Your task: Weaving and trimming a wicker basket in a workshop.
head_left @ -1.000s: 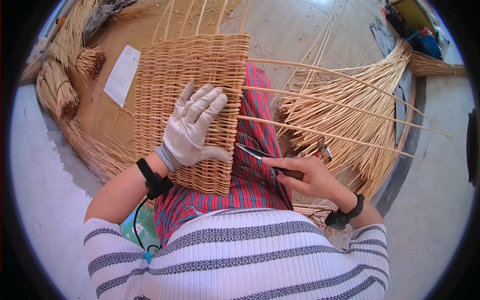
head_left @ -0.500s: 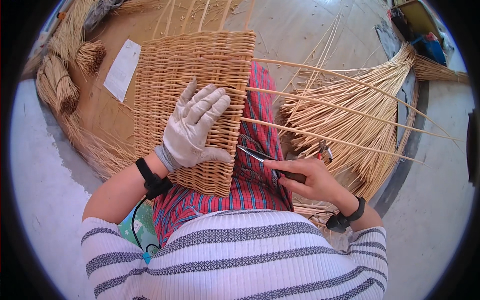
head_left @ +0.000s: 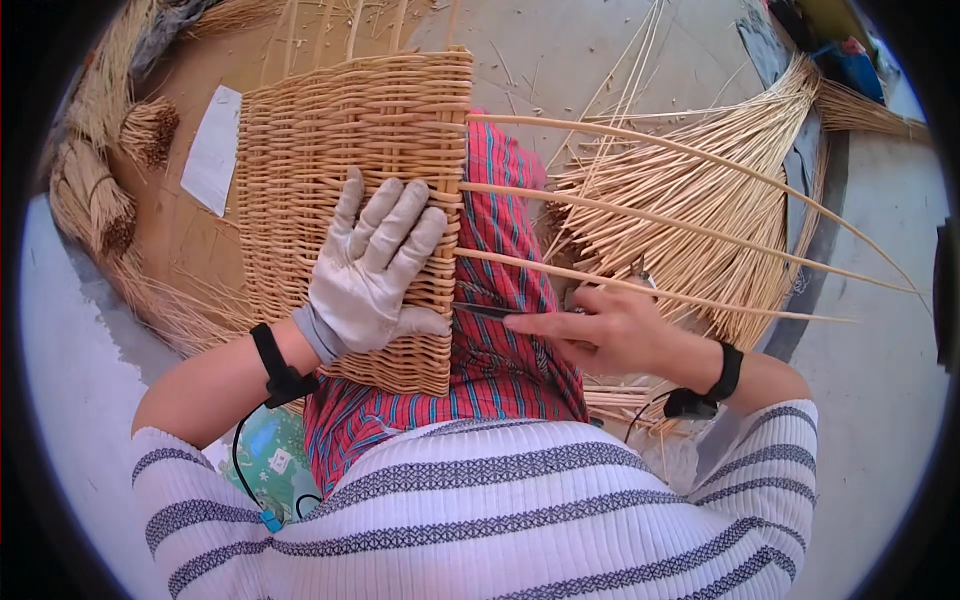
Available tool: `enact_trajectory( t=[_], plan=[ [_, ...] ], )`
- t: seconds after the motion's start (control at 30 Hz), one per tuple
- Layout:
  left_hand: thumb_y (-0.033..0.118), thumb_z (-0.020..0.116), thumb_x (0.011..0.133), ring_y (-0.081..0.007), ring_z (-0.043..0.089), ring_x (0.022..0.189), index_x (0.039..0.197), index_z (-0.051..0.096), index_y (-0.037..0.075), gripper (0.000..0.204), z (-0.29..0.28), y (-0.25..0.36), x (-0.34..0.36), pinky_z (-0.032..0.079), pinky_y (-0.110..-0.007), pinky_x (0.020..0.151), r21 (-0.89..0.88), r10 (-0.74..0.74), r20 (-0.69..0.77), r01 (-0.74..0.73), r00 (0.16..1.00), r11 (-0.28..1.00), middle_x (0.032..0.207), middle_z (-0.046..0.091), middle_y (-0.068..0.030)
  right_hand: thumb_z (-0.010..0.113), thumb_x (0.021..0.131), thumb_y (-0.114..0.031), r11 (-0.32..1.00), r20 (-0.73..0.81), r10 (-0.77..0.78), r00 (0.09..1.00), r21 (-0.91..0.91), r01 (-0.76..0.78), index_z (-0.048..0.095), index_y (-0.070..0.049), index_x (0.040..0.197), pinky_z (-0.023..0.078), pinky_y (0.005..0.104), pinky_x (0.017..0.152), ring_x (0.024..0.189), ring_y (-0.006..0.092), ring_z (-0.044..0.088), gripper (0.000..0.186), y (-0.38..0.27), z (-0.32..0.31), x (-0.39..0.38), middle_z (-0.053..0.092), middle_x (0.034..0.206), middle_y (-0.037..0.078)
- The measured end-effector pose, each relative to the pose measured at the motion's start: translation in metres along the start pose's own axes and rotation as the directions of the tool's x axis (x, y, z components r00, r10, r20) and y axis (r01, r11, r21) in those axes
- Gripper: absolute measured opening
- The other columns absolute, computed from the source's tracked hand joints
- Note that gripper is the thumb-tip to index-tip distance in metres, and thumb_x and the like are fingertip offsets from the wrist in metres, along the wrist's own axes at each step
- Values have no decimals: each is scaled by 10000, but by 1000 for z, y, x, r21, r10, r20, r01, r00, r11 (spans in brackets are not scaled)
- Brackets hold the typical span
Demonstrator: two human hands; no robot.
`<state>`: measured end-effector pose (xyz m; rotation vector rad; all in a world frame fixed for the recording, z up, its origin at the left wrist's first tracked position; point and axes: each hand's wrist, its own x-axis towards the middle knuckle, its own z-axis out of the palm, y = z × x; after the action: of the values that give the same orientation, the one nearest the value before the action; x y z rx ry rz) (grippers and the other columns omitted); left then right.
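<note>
A woven cane panel [head_left: 350, 115] lies over red striped cloth [head_left: 505, 390] on my lap, with long loose canes [head_left: 690, 215] jutting from its right edge and shorter ones from its top. My left hand [head_left: 370, 270], in a pale glove, lies on the lower right part of the panel, fingers slightly spread, thumb near the edge. My bare right hand [head_left: 610, 330] grips a knife [head_left: 483, 311]; its blade reaches the panel's right edge beside the left thumb, just below the lowest jutting cane. The blade's tip is hard to make out.
Large cane bundles lie at the right [head_left: 680, 200] and upper left [head_left: 100, 200]. A white sheet [head_left: 210, 145] is on the brown floor left of the panel, loose strands [head_left: 170, 310] below it. A blue object [head_left: 850, 75] sits at the top right.
The panel and my left hand have shifted left. My right hand with the knife has turned and risen slightly, bringing the blade to the panel's edge under the cane.
</note>
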<state>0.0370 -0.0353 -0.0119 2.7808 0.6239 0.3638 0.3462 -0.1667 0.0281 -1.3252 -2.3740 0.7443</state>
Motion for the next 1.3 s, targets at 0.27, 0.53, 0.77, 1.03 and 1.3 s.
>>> enact_trajectory(
  t=[0.27, 0.53, 0.77, 1.03, 1.3],
  plan=[
    [814, 496, 835, -352, 233, 1573, 1593, 394, 126, 1029, 2, -4, -1, 98, -601, 1290, -26, 24, -24, -24, 999, 999, 1650, 341, -183, 656, 934, -221, 857, 482, 161, 861, 364, -364, 668, -296, 1407, 482, 335, 516, 541, 163, 594, 479, 10, -17, 19, 702, 758, 68],
    [840, 557, 775, -394, 267, 1552, 1602, 347, 79, 1144, 1, -7, 3, 134, -646, 1267, 23, 54, -7, -54, 998, 998, 1645, 315, -225, 666, 919, -183, 94, 658, 185, 730, 727, -680, 668, -340, 1397, 468, 350, 483, 467, 214, 557, 504, 11, 4, 13, 630, 662, 90],
    [827, 549, 791, -405, 276, 1547, 1595, 365, 80, 1113, -5, -2, -3, 140, -648, 1266, 24, 71, -18, -71, 997, 997, 1641, 323, -228, 655, 924, -157, 823, 269, 63, 961, 530, -202, 664, -274, 1413, 514, 370, 571, 596, 208, 636, 503, 13, 29, 20, 715, 907, 121],
    [801, 608, 749, -384, 252, 1559, 1592, 410, 147, 1085, -6, -1, 2, 116, -598, 1283, 20, 23, 15, -24, 1000, 1000, 1653, 325, -205, 701, 914, -147, 881, 468, 85, 880, 377, -286, 570, -290, 1508, 538, 411, 716, 785, 200, 670, 625, 1, -16, 36, 711, 989, 108],
    [786, 663, 697, -392, 260, 1554, 1580, 454, 219, 1070, -10, 6, 1, 109, -599, 1285, 36, 39, 49, -41, 998, 999, 1662, 311, -210, 704, 931, -54, -69, 716, -112, 689, 686, -724, 344, -201, 1643, 352, 220, 495, 557, 33, 446, 811, 7, 9, 15, 497, 671, -68]
  ],
)
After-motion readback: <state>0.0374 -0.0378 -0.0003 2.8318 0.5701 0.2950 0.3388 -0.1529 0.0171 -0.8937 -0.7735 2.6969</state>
